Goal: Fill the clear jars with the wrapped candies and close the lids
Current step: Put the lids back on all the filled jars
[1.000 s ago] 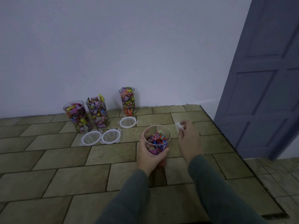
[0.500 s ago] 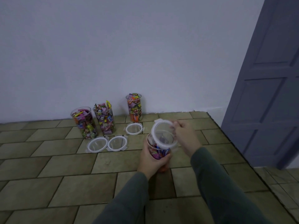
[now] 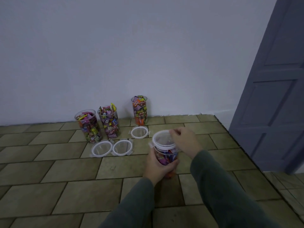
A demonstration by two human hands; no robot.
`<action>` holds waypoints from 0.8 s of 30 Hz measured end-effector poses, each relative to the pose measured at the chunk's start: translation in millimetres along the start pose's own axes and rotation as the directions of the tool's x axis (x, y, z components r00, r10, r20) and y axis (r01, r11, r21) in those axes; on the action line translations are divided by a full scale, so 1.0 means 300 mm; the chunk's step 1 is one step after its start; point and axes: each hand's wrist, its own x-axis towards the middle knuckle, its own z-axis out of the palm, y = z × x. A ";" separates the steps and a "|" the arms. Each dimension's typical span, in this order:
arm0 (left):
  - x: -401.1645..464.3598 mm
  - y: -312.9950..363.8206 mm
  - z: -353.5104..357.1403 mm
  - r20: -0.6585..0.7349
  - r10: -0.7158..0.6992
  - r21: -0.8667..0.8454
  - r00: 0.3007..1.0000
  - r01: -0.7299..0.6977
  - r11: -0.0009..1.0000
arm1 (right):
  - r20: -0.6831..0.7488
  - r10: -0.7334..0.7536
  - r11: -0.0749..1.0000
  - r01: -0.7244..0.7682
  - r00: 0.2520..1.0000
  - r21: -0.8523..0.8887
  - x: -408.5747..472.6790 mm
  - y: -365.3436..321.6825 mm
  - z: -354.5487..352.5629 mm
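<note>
We see left hand (image 3: 157, 167) curled round held jar (image 3: 166, 157) of wrapped candies, gripping lower body, jar just right of centre, standing on tiled floor (image 3: 49, 178). Right hand (image 3: 185, 139) at jar's 2 o'clock, fingers bent, pinching rim of white-ringed lid (image 3: 162, 138) seated on jar mouth. Whether lid clips latched, we cannot tell. At 10 o'clock from jar: three filled open jars (image 3: 108, 123) by wall, three loose lids (image 3: 121, 147) flat before them.

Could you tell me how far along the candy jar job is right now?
All four jars look filled. The left hand grips the fourth jar while the right hand sets its lid on. The three jars by the wall remain open, their lids on the floor.
</note>
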 end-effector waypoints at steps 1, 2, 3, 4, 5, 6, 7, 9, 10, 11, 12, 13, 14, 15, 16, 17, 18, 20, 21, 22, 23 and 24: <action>0.001 -0.001 0.000 -0.001 0.000 0.000 1.000 0.000 1.000 | 0.003 0.008 1.000 -0.008 1.000 -0.016 -0.001 0.002 -0.004; 0.001 -0.001 0.000 -0.001 0.000 -0.004 1.000 0.000 1.000 | 0.011 0.018 0.999 -0.017 1.000 -0.027 -0.001 0.003 -0.006; 0.001 0.001 0.002 0.000 -0.002 -0.008 1.000 0.002 1.000 | 0.018 0.024 0.999 -0.024 1.000 -0.034 0.000 0.005 -0.009; 0.001 0.000 0.002 0.000 -0.006 -0.009 1.000 0.006 1.000 | 0.029 0.034 0.999 -0.033 0.999 -0.040 0.003 0.005 -0.010; 0.001 -0.002 0.003 0.000 -0.009 -0.012 1.000 0.009 1.000 | 0.035 0.039 0.998 -0.038 0.999 -0.045 0.005 0.008 -0.010; 0.001 -0.005 0.003 0.000 -0.014 -0.016 1.000 0.014 1.000 | 0.037 0.046 0.998 -0.044 0.998 -0.049 0.006 0.013 -0.010; 0.002 -0.009 0.002 -0.001 -0.020 -0.018 1.000 0.020 1.000 | 0.035 0.048 0.998 -0.046 0.998 -0.050 0.008 0.017 -0.008; 0.003 -0.013 0.001 0.001 -0.029 -0.016 1.000 0.029 0.999 | 0.026 0.044 0.998 -0.043 0.999 -0.051 0.009 0.028 -0.005; 0.003 -0.014 0.000 0.003 -0.032 -0.013 0.999 0.032 0.999 | 0.026 0.035 0.998 -0.033 0.999 -0.054 0.008 0.034 -0.005; 0.004 -0.015 0.001 0.005 -0.038 -0.013 0.999 0.038 0.999 | 0.024 0.021 0.998 -0.020 0.999 -0.060 0.006 0.040 -0.004; 0.005 -0.015 0.002 0.006 -0.046 -0.017 0.999 0.046 0.999 | 0.022 0.013 0.998 -0.011 1.000 -0.065 0.002 0.044 -0.003; 0.006 -0.015 0.002 0.004 -0.052 -0.023 0.999 0.052 0.998 | 0.020 0.004 0.998 -0.002 1.000 -0.070 -0.003 0.050 0.000; 0.007 -0.013 0.002 0.001 -0.050 -0.027 0.999 0.050 0.998 | 0.020 -0.011 0.996 0.013 1.000 -0.088 -0.006 0.058 0.003; 0.007 -0.012 0.001 0.000 -0.046 -0.028 0.999 0.046 0.999 | 0.014 -0.031 0.993 0.032 0.999 -0.116 -0.009 0.065 0.007; 0.008 -0.011 0.000 -0.001 -0.045 -0.029 0.999 0.045 0.999 | -0.002 -0.058 0.989 0.057 0.998 -0.135 -0.013 0.069 0.008; 0.008 -0.011 -0.001 -0.002 -0.042 -0.033 0.999 0.042 0.999 | -0.026 -0.107 0.985 0.103 0.994 -0.141 -0.015 0.068 0.008; 0.008 -0.011 -0.002 -0.003 -0.038 -0.036 0.999 0.038 0.999 | -0.049 -0.173 0.975 0.164 0.984 -0.151 -0.019 0.062 0.007; 0.006 -0.009 -0.002 -0.003 -0.031 -0.038 1.000 0.031 0.999 | -0.028 -0.269 0.941 0.256 0.963 -0.220 -0.029 0.043 0.012; 0.007 -0.011 -0.002 -0.008 -0.023 -0.033 1.000 0.022 0.999 | -0.004 -0.269 0.939 0.262 0.963 -0.224 -0.035 0.036 0.019; 0.009 -0.013 0.000 -0.017 -0.010 -0.029 1.000 0.010 1.000 | 0.018 -0.248 0.949 0.247 0.969 -0.196 -0.042 0.030 0.027; 0.010 -0.014 0.000 -0.026 0.001 -0.030 1.000 -0.001 1.000 | 0.026 -0.227 0.962 0.228 0.974 -0.151 -0.046 0.030 0.034; 0.012 -0.015 0.000 -0.031 0.007 -0.032 1.000 -0.008 0.999 | 0.024 -0.221 0.968 0.222 0.975 -0.117 -0.048 0.034 0.038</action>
